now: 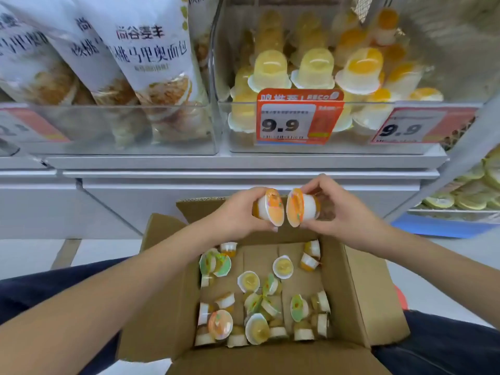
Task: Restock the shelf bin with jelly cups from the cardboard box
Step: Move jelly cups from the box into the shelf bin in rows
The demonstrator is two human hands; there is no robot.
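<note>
Just above the centre of the frame, the left hand (238, 209) holds one orange-lidded jelly cup (270, 207) and the right hand (335, 209) holds another jelly cup (300, 208). Each grip is curled round the white cup body, and the two foil lids face each other, almost touching. Both cups hang above the far edge of the open cardboard box (376, 290), which fills the lower centre; the loose jelly cups (259, 296) left in it lie scattered on the bottom, some on their sides, some lid-up, with green or orange lids.

The clear shelf bin (357, 144) sits at upper centre-right behind an orange price tag (297, 120) and already holds stacked yellow and orange cups. Bread bags (151, 50) stand in the next bin at upper left.

These cups look small and light, easily carried one per hand. The plastic wall is probably thin and springy, so a hard squeeze may buckle it or strain the foil seal. The safest hold appears to be round the body just under the rim, which stops a slick cup sliding through; fingers should stay off the lid
</note>
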